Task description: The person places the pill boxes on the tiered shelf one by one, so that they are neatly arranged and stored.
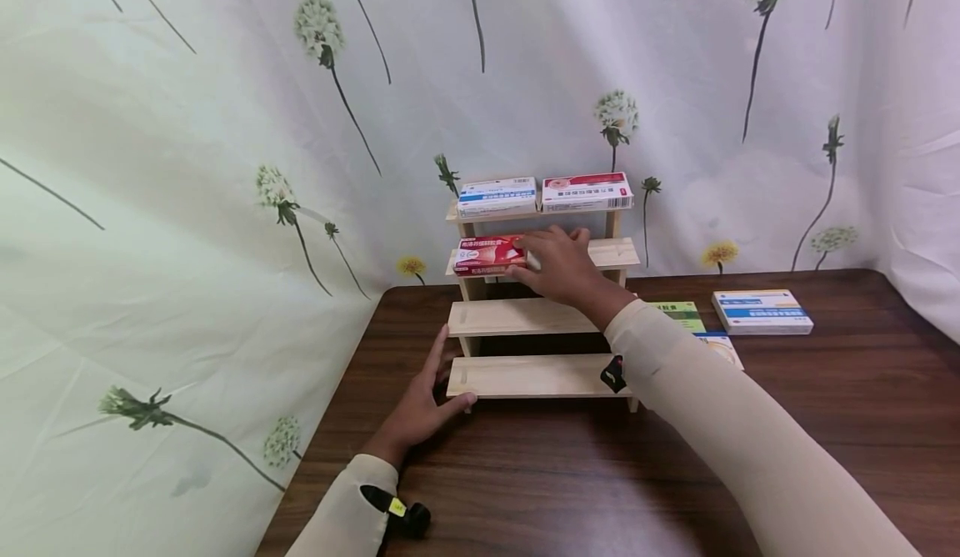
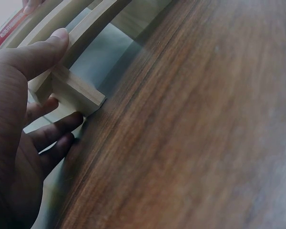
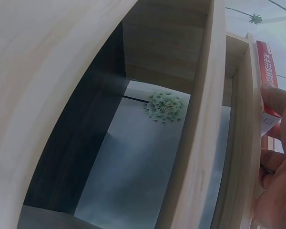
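In the head view, a four-tier wooden display rack (image 1: 525,376) stands on the table. My right hand (image 1: 562,263) pinches the right end of a red-and-white medicine box (image 1: 483,255) at the left of the second tier from the top. The right wrist view shows thumb and fingers at the end of this box (image 3: 268,69). My left hand (image 1: 422,403) is at the rack's lower left corner, fingers spread. Its thumb touches the lowest tier's edge, and in the left wrist view the other fingers (image 2: 55,133) lie loosely beside the end support.
On the top tier lie a blue-and-white box (image 1: 497,198) and a red-and-white box (image 1: 587,193). Right of the rack are a green box (image 1: 681,315), a white box (image 1: 723,350) partly behind my sleeve, and another blue-and-white box (image 1: 761,313). A flowered curtain (image 1: 525,82) hangs behind.
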### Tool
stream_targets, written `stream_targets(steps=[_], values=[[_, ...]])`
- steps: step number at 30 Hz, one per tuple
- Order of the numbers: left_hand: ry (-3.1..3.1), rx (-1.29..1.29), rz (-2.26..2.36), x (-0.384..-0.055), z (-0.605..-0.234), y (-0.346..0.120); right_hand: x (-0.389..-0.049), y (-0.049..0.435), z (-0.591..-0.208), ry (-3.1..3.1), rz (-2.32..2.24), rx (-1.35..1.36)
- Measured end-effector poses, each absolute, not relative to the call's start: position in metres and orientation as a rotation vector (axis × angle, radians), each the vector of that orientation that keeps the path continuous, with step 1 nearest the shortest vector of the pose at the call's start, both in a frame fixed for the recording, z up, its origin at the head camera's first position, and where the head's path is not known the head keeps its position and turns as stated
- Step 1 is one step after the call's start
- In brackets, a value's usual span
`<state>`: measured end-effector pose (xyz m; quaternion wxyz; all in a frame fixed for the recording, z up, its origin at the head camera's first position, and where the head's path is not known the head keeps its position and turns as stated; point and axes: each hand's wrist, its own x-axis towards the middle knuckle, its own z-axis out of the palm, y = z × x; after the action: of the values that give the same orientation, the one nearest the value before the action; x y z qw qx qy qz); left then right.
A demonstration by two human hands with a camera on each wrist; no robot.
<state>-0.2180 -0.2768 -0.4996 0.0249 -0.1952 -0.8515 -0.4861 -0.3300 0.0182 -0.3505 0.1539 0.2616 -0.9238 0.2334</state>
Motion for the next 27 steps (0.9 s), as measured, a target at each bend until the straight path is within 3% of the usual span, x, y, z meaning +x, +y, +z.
stream_targets(steps=[27], values=[[-2.642, -0.584, -1.523, -0.2159, -0.4974, -0.2772, -0.3271, 0.0170, -0.3539, -2.620, 0.552, 0.739]])
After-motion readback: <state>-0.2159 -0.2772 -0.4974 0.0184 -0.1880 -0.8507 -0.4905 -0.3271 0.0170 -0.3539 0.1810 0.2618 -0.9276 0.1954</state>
